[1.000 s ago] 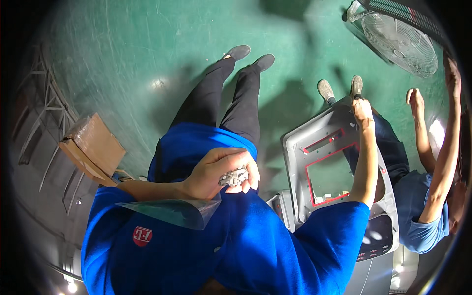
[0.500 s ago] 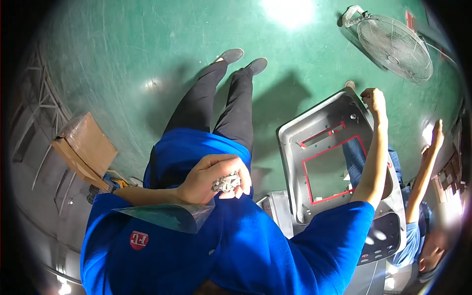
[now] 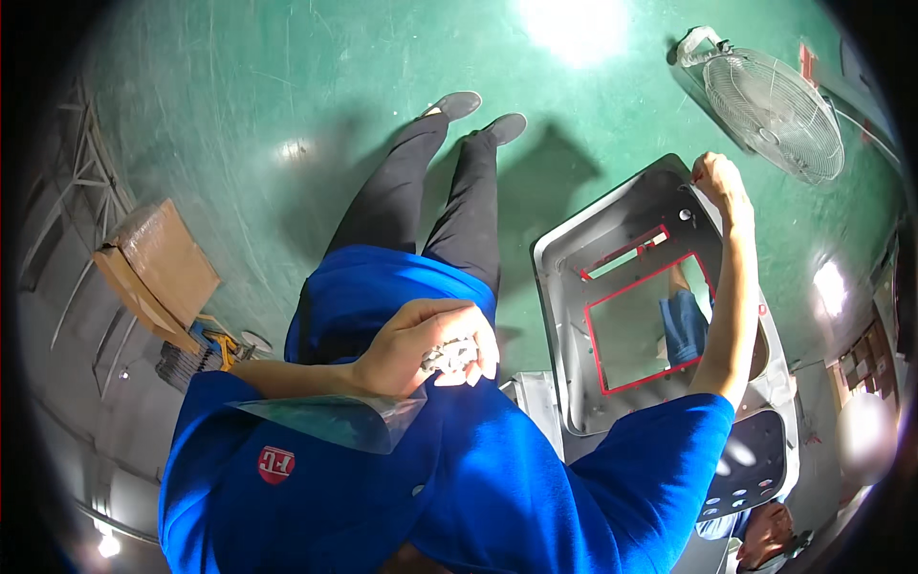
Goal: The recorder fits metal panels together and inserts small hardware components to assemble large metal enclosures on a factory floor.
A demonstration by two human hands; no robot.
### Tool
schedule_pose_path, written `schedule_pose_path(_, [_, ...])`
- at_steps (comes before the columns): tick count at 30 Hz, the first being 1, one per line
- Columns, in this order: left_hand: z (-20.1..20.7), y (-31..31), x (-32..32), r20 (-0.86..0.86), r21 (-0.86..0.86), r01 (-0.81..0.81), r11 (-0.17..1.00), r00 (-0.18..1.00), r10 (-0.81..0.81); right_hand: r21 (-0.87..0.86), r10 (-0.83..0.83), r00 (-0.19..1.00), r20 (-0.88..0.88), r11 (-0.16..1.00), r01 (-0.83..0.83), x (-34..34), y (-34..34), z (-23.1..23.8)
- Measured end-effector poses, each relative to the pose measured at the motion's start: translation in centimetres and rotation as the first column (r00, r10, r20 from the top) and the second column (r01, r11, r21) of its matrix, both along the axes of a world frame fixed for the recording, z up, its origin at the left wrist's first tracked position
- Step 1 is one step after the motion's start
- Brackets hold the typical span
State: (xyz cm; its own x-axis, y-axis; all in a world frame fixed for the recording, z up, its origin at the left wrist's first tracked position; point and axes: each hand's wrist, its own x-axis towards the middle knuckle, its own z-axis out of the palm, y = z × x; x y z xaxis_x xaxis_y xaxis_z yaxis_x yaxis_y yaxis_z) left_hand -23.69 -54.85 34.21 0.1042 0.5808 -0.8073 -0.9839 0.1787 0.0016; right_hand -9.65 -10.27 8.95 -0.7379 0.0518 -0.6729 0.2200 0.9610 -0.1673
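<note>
My left hand (image 3: 421,346) is closed in front of my waist around a handful of small pale grey pieces (image 3: 451,358), like little plugs or caps. A clear plastic sheet or bag (image 3: 335,421) hangs below that wrist, against my blue shirt. At the right stands a large dark grey moulded housing (image 3: 598,230), with a rectangular opening edged in red and a narrower slot beyond it. My right hand (image 3: 719,180) is at the housing's far right corner with its fingers curled at the rim. Whatever those fingers pinch is too small or hidden to make out.
A caged fan (image 3: 775,115) stands on the green floor (image 3: 239,105) at the far right. Cardboard boxes (image 3: 163,273) are at the left. Another person (image 3: 765,536) is behind the housing's lower right, with part of their clothing visible through its opening.
My right hand has shifted slightly along the housing's far corner. The other person's raised arm has left the right side, and they are now lower behind the housing. My left hand stays closed.
</note>
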Motion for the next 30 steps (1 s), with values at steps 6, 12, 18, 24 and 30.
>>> schedule_pose_path(6, [-0.1,-0.9,2.3,0.009,0.035,-0.051,0.998,0.999,0.051,0.156,0.324,0.917,-0.234,0.943,-0.293,2.2,0.6,-3.4])
schedule_pose_path(12, [-0.2,-1.8,4.3,0.008,0.035,-0.091,0.995,0.996,0.091,0.567,0.781,0.520,-0.345,0.615,-0.548,0.3,-2.1,-0.5])
schedule_pose_path(18, [-0.1,-2.8,5.3,-0.004,0.053,-0.109,0.993,0.994,0.109,0.497,0.574,0.815,-0.080,0.732,-0.467,1.4,-2.2,-2.5])
schedule_pose_path(24, [0.6,-4.5,4.6,0.042,0.039,-0.098,0.994,0.994,0.097,0.575,0.449,0.887,-0.108,0.756,-0.313,4.7,-1.7,-2.6])
schedule_pose_path(30, [2.7,-4.0,4.0,-0.020,0.005,0.034,0.999,0.999,-0.034,0.105,-0.436,0.807,-0.399,0.852,0.512,-5.1,-12.7,3.2])
